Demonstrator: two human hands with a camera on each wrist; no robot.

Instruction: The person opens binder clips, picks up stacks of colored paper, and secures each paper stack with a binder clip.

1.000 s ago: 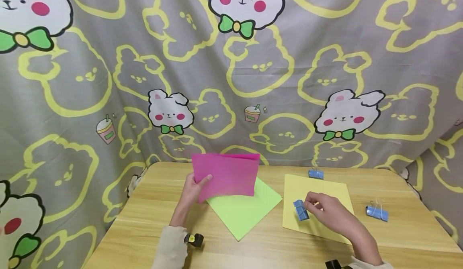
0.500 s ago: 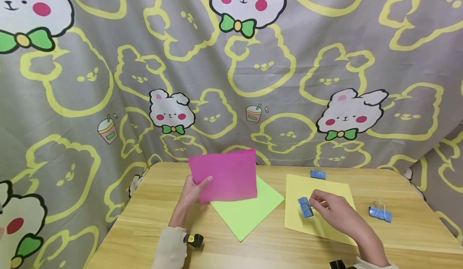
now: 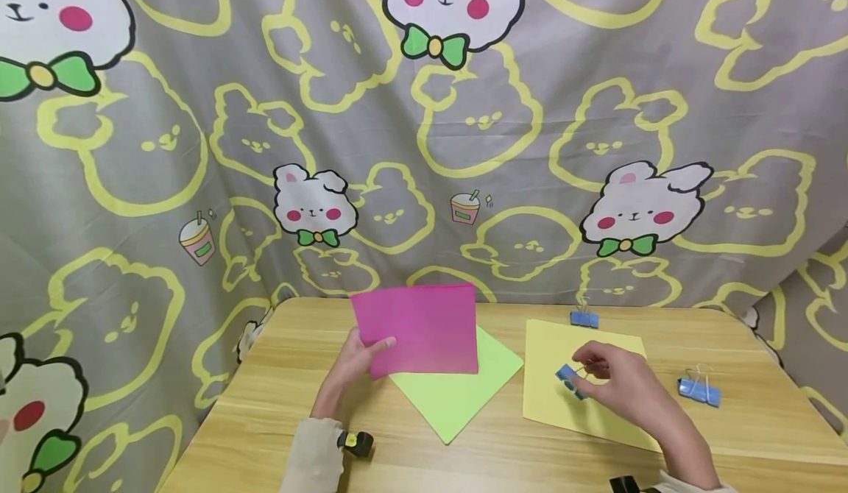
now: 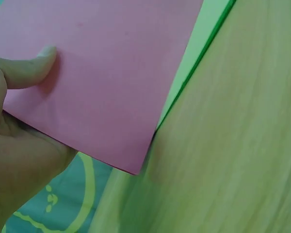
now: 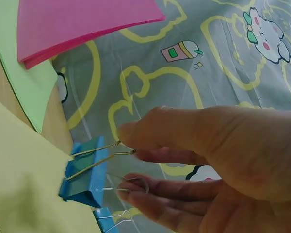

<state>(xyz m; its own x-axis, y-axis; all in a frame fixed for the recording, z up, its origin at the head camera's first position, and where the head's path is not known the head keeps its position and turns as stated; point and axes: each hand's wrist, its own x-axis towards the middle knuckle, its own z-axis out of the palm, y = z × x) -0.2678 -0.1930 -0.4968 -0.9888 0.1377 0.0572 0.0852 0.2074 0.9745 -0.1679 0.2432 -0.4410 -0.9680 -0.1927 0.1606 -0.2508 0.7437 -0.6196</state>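
My left hand [image 3: 358,359] holds a stack of magenta paper [image 3: 424,327] up off the table, thumb across its front face. Behind and below that stack, green paper [image 3: 453,397] lies cornerwise on the wood. In my right hand [image 3: 616,379] is a blue binder clip [image 3: 571,381], held above the yellow paper [image 3: 550,360]. The right wrist view has the thumb and fingers on the two wire handles of this binder clip [image 5: 85,172], with the handles spread apart. How far its mouth gapes I cannot tell.
One blue binder clip [image 3: 584,319] lies behind the yellow paper, and another binder clip [image 3: 698,390] lies to its right. The wooden table [image 3: 477,471] ends at a patterned curtain [image 3: 503,147] at the back.
The magenta stack tilted, then came level again, slightly lower and to the right. The binder clip in my right hand has turned, and my fingers have moved onto its handles.
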